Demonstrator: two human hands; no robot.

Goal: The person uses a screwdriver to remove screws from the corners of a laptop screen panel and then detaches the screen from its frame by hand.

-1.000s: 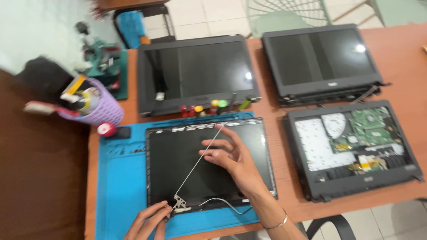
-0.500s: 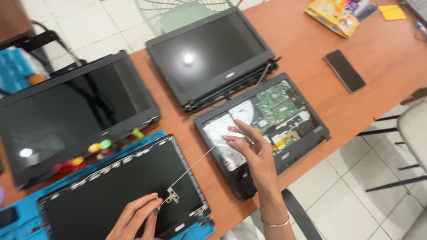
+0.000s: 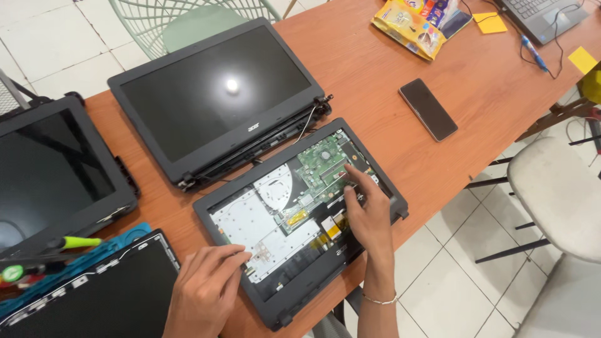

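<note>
While both hands work inside it, the opened laptop base point(image 3: 294, 219) lies near the front edge of the wooden table point(image 3: 375, 81), its dark shell uncovered and tilted to the table's edge.

Item 1: wooden table, reddish-brown, bearing all items listed.
Item 2: detached laptop screen point(image 3: 213, 94), black, glass up, just behind the opened base; a thin cable runs from its right hinge toward the base.
Item 3: second screen panel point(image 3: 50, 169), black, at the left edge, partly out of view.
Item 4: opened laptop base, holding a silver-white plate at left, a green circuit board point(image 3: 322, 166) at upper right, and yellow-taped parts at centre.
Item 5: blue work mat point(image 3: 94, 256), lower left, under a third dark lid point(image 3: 100, 294), with coloured tools on its rim.
Item 6: white chair seat point(image 3: 557, 194), off the table at right.
Item 7: right hand point(image 3: 369, 216), fingers extended and loose, fingertips pressing the board's lower edge; grasping nothing visible.
Item 8: left hand point(image 3: 203, 288), fingers curled, tips resting on the silver plate; whether it pinches anything cannot be told.
Item 9: snack packet point(image 3: 410, 28), yellow, far edge.
Item 10: black phone point(image 3: 428, 109), face up, right of the base, well apart.
</note>
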